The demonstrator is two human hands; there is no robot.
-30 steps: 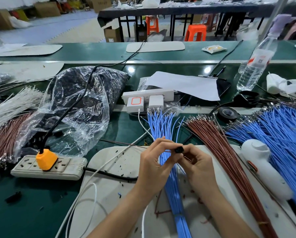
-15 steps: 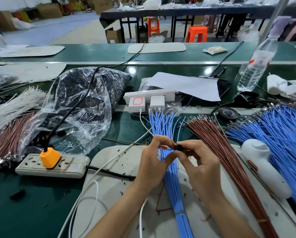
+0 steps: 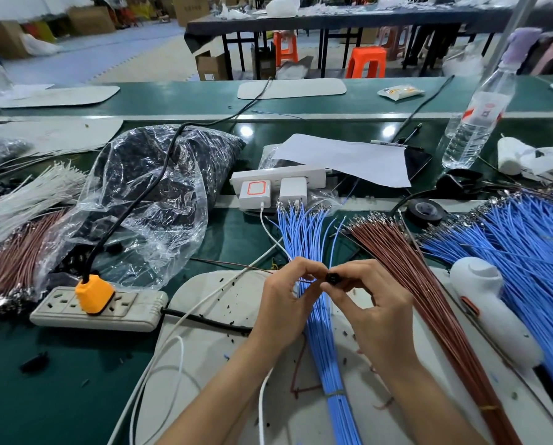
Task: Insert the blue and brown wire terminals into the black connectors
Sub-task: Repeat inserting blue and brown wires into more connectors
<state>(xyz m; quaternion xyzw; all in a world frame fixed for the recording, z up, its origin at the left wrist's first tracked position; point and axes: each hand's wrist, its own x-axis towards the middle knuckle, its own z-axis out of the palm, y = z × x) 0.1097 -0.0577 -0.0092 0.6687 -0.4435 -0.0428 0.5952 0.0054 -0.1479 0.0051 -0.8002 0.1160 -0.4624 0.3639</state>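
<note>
- Green counter (image 3: 223, 239): blue wire bundle (image 3: 313, 239) at 12 o'clock, brown wire bundle (image 3: 407, 268) at 2 o'clock; orange stools (image 3: 366, 61) beyond.
- Pinching black connector (image 3: 332, 278) with right hand (image 3: 374, 306), thin brown wire (image 3: 230, 263) with left hand (image 3: 288, 303), mid-counter.
- Same grips as half a second ago.

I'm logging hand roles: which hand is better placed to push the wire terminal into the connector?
Left. The left hand pinches the brown wire right beside the black connector, which the right hand grips.

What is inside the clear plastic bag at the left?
A heap of small black parts fills the bag; creases and glare hide their shape.
</note>
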